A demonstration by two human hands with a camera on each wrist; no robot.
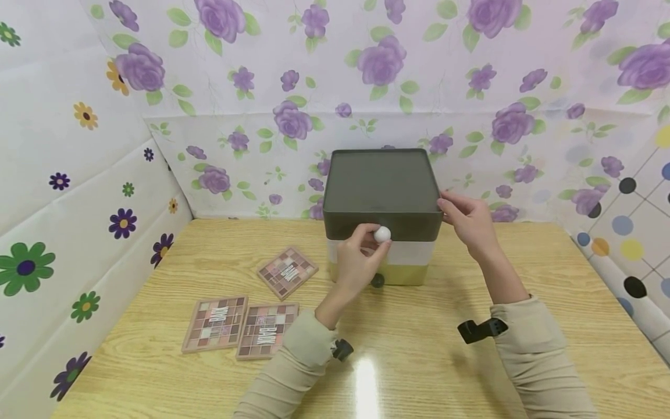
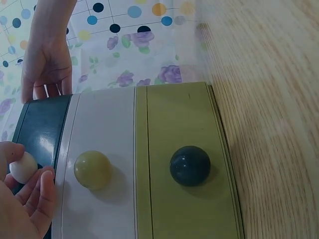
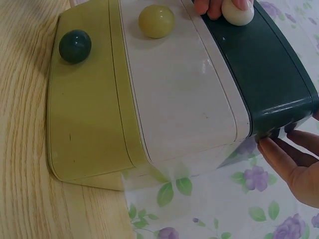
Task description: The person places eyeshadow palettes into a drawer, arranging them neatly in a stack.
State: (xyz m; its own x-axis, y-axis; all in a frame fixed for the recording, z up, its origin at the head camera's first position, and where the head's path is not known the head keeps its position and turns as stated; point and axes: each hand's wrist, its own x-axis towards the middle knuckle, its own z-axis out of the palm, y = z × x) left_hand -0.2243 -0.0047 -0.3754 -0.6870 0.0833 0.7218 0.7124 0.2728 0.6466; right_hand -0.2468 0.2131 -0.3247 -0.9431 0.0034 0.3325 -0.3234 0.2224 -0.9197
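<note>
On the table (image 1: 419,343), toward the far side, a three-tier box (image 1: 382,180) just before the far cloth (image 1: 251,157); on its near face, in a column, top knob (image 1: 382,234), middle knob (image 2: 92,170) and bottom knob (image 1: 377,280); left hand (image 1: 357,261) at the top knob, right hand (image 1: 471,226) at the right side of the top tier (image 3: 266,69); left of the box, a far palette (image 1: 287,272); nearer, left palette (image 1: 216,324) and right palette (image 1: 268,330) side by side

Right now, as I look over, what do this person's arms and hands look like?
The left hand and right hand are bare, without gloves. The left sleeve and right sleeve are plain beige and wrinkled, with broad cuffs. A small black device sits at the left cuff and another at the right; no cables show.
</note>
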